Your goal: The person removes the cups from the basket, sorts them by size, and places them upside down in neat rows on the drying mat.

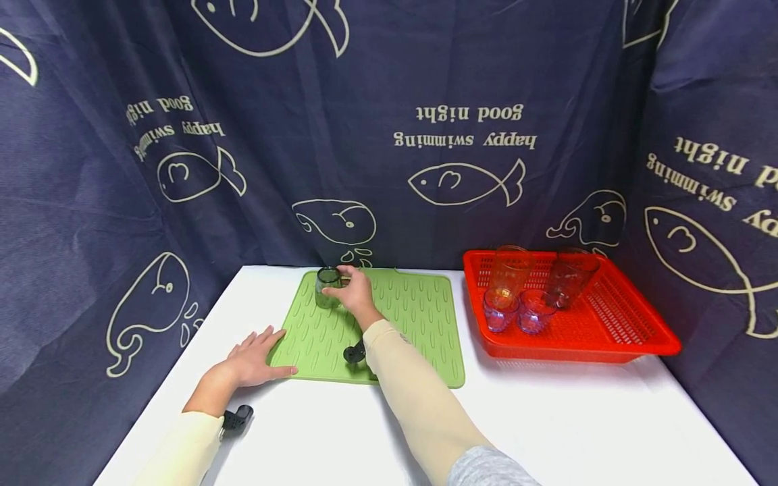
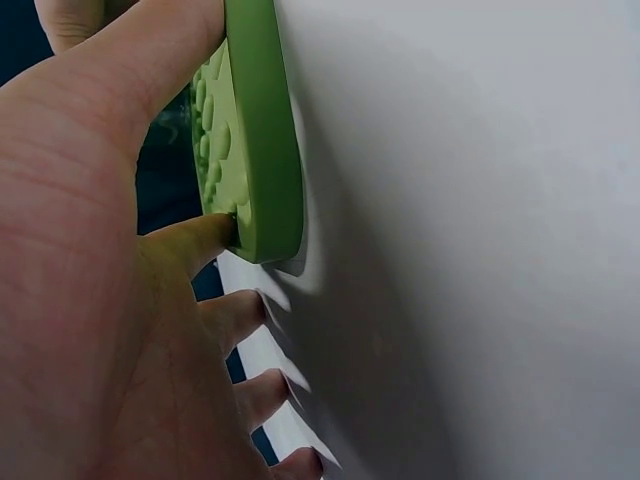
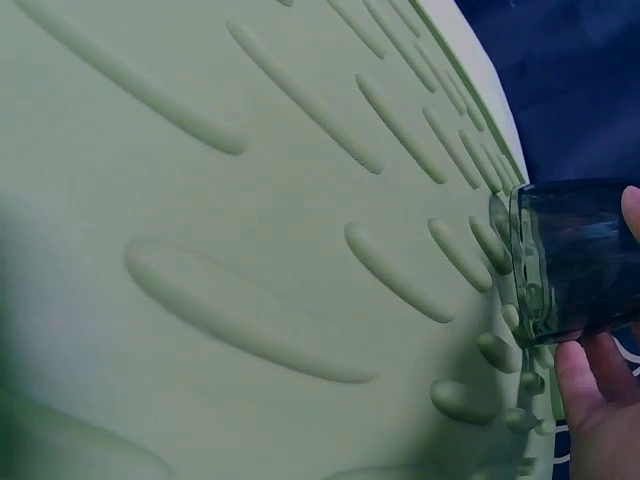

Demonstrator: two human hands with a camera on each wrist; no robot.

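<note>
A dark tinted glass mug [image 1: 327,297] stands upright near the far left corner of the green ridged mat [image 1: 419,317]. My right hand [image 1: 357,291] grips it from the right, with the thumb on the near side and fingers behind. In the right wrist view the base of the mug [image 3: 570,265] meets the ridged surface. My left hand [image 1: 252,361] lies at the near left corner of the mat, fingers spread. From the left wrist, its thumb and index finger touch the mat's edge [image 2: 268,150], while the other fingertips rest on the white table.
To the right, a red plastic basket [image 1: 583,347] holds several glasses. Among them are two small purplish cups, one of them the left cup [image 1: 498,317], and a taller amber glass [image 1: 510,270]. Dark blue curtains [image 1: 389,135] surround the white table [image 1: 523,418].
</note>
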